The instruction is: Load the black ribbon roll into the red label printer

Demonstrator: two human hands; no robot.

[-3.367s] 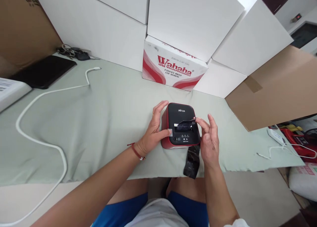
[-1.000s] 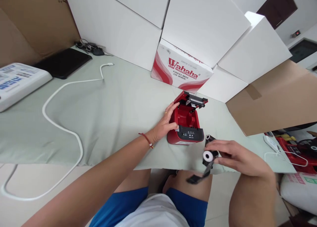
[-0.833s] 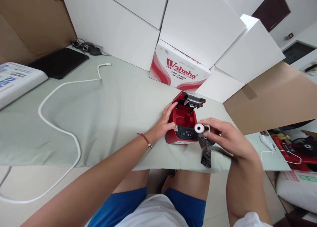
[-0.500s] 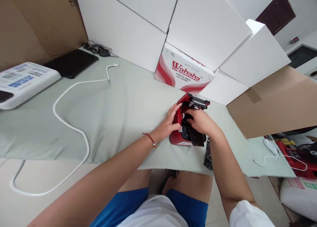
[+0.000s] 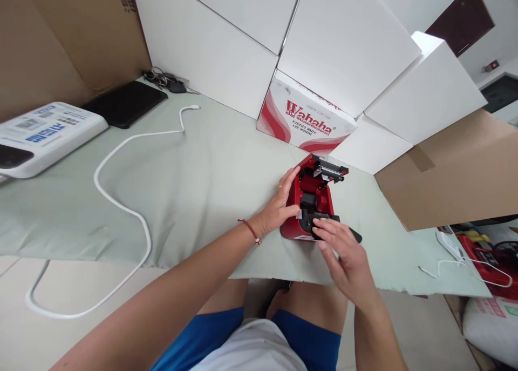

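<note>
A red label printer point(image 5: 292, 231) sits on the cloth-covered table, its lid point(image 5: 329, 168) raised and its inside showing. My left hand point(image 5: 279, 203) grips the printer's left side, fingers along the wall and thumb on the rim. My right hand point(image 5: 343, 252) reaches over the front right corner, fingers stretched out and touching the black front part point(image 5: 309, 222). I see nothing held in it. A dark flat strip point(image 5: 355, 235) sticks out beyond my right knuckles; its other end is hidden.
Behind the printer stands a Wahaha carton point(image 5: 307, 117) against white boxes point(image 5: 210, 52). A white cable point(image 5: 133, 211) curves over the table's front edge. At left lie a white device point(image 5: 60, 133), a black tablet-like slab point(image 5: 127, 103) and keys point(image 5: 164, 79). Brown cardboard point(image 5: 453, 171) leans at right.
My right hand has come out of the printer's inside and moved toward its front edge, fingers now stretched. My left hand stays on the printer. The view has shifted slightly.
</note>
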